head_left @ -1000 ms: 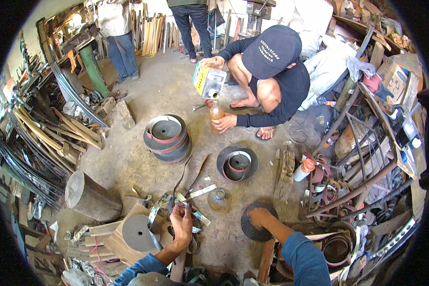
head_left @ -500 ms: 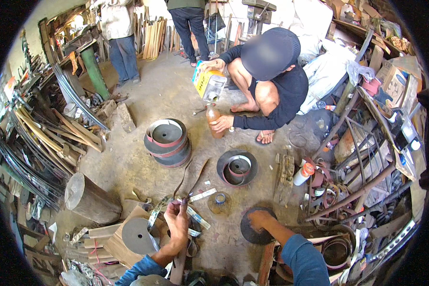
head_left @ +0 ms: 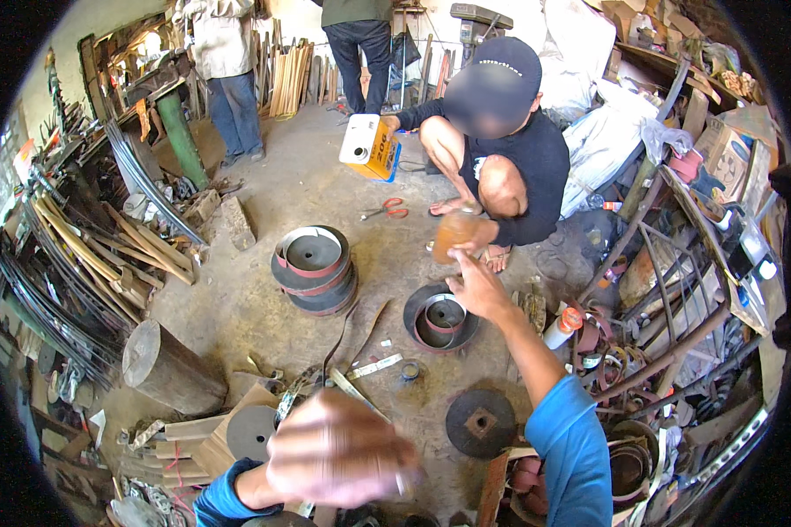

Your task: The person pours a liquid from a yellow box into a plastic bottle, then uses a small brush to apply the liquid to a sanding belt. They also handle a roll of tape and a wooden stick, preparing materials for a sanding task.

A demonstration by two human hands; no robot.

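Observation:
My right hand (head_left: 483,288) reaches out, index finger stretched toward an amber bottle (head_left: 453,234). A crouching co-worker's hand grips that bottle; whether my finger touches it I cannot tell. The co-worker's other hand has a yellow, white and blue metal can (head_left: 369,147). Close to me, my left hand (head_left: 338,452) is smeared by motion, with a small pale thing by its fingertips. Below my right forearm lies a dark disc (head_left: 481,423) with a square centre piece. Dark wheels with reddish bands stand as a stack (head_left: 315,268) and singly (head_left: 441,318).
Red-handled scissors (head_left: 388,209) and pale strips (head_left: 376,367) lie on the floor. A log (head_left: 167,367) and wood strips (head_left: 88,237) crowd the left. A metal frame (head_left: 655,263) and a white, orange-capped bottle (head_left: 562,327) are at right. Two people stand behind.
My right hand has left the dark disc and moved forward to the bottle. My left hand has come nearer and lower. The co-worker has stopped pouring, moved the can away and raised the bottle.

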